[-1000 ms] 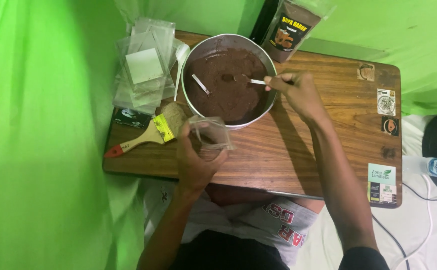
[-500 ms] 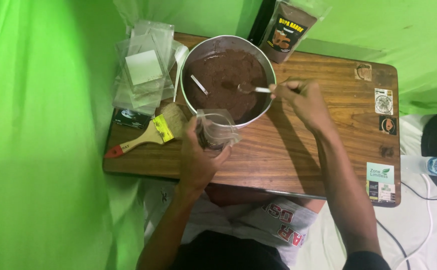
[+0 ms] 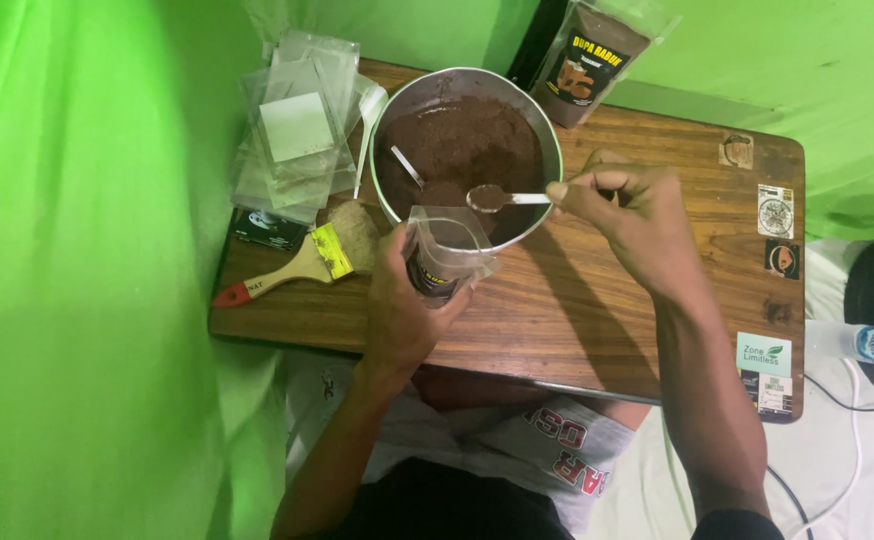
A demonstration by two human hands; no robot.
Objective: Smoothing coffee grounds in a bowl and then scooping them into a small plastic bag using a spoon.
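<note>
A small clear pouch (image 3: 444,252), its mouth held open, stood at the near rim of a round metal bowl (image 3: 389,115) of brown powder (image 3: 467,140), at about six o'clock from the bowl's middle. We saw the left hand (image 3: 402,305) closed around the pouch from below. Just above the pouch's mouth hung a white spoon (image 3: 505,198) loaded with powder, its handle pinched in the fingertips of the right hand (image 3: 632,215), which lay at three o'clock from the bowl. A second white utensil (image 3: 407,166) rested in the powder. At nine o'clock from the pouch a paintbrush (image 3: 302,262) lay on the wooden table (image 3: 597,330); a stack of empty clear bags (image 3: 297,130) sat at ten o'clock, and a filled, printed pouch (image 3: 587,65) stood at one o'clock.
</note>
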